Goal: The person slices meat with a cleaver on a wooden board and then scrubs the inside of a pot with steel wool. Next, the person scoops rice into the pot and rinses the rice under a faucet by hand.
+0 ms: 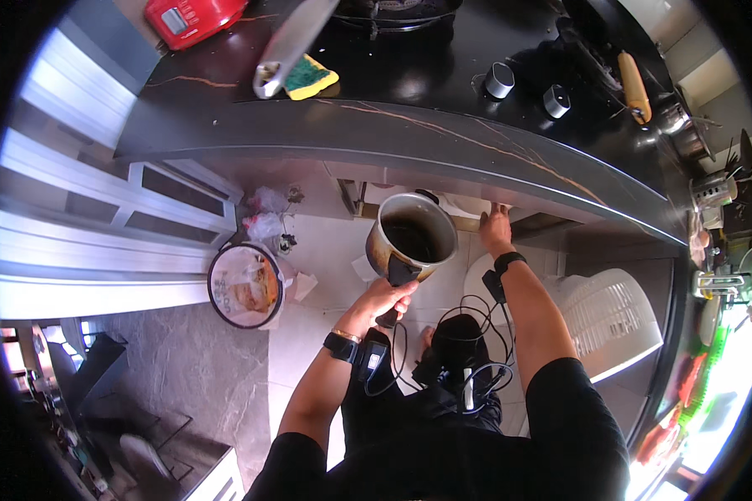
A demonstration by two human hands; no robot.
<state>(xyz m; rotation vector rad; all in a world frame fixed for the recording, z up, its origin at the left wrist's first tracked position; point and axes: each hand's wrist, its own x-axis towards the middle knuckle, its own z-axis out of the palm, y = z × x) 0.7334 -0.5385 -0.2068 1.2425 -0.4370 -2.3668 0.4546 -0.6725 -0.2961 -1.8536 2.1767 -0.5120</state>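
Note:
My left hand (379, 305) is closed around the black handle of a deep metal pot (378, 249), holding it in front of the counter. The pot has a dull rim, brown stains on its outer wall and a dark inside. To its right, my right hand (496, 230) reaches forward to the low cabinet opening (526, 219) beneath the counter. Its fingers are stretched out at the opening's edge, and nothing shows in them. A pale surface is partly visible inside the opening, behind the pot.
On the dark counter (409, 125) lie a green and yellow sponge (311, 78) and a metal tool (292, 46). A lined waste bin (215, 292) stands at left near plastic bags (265, 221). A white slotted plastic basket (614, 321) is at right. Cables (497, 376) hang by my legs.

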